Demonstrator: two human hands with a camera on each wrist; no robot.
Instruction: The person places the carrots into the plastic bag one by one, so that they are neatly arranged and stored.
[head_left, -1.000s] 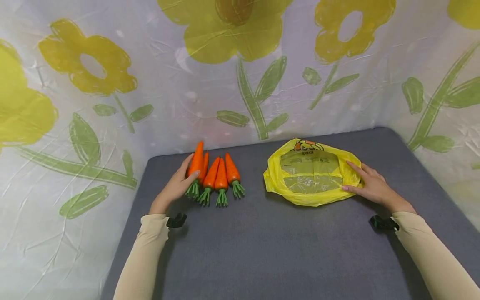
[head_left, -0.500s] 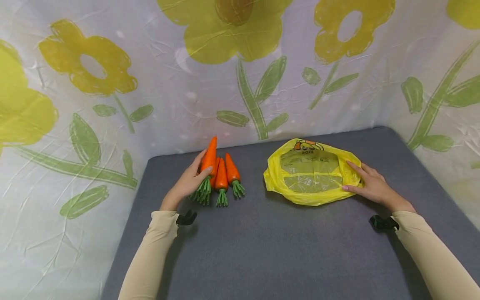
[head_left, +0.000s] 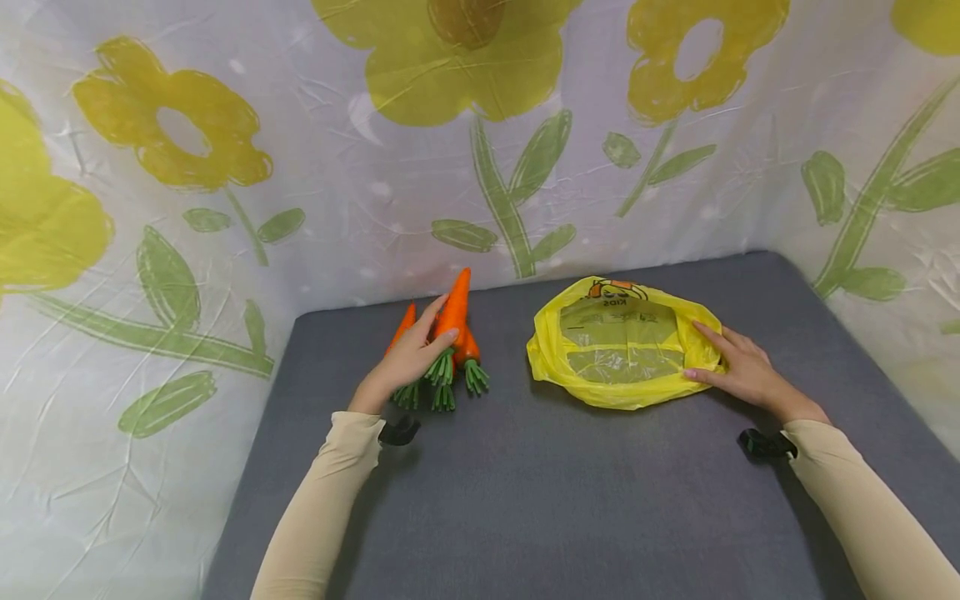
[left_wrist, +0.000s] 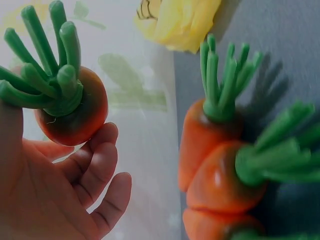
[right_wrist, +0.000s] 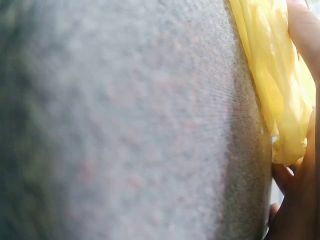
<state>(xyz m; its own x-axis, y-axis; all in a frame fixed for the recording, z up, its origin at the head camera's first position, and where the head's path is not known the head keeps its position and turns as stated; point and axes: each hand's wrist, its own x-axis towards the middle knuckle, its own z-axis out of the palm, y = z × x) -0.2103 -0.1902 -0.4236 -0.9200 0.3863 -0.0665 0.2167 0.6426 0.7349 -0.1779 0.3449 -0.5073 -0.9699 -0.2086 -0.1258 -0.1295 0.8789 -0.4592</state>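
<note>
In the head view my left hand (head_left: 408, 358) holds a carrot (head_left: 454, 310) by its thick end, tip pointing up and away. The left wrist view shows this carrot (left_wrist: 92, 112) from its green-stemmed end, with fingers and thumb around it, above the other carrots. Those lie side by side on the table: one orange tip (head_left: 403, 323) shows left of the hand, and another carrot (head_left: 470, 348) shows to its right. My right hand (head_left: 746, 375) grips the right rim of a yellow plastic bag (head_left: 551, 358), whose mouth faces up, spread wide. In the right wrist view, yellow plastic (right_wrist: 272, 75) lies against the fingers.
A dark grey cloth-covered table (head_left: 570, 500) carries everything. Behind it and at the sides hangs a pale curtain (head_left: 360, 183) printed with yellow flowers. A dark wrist camera (head_left: 765, 444) sits on the right wrist.
My left hand has lifted the leftmost carrot and carried it rightward over the others toward the bag. The right hand and the bag have stayed in place.
</note>
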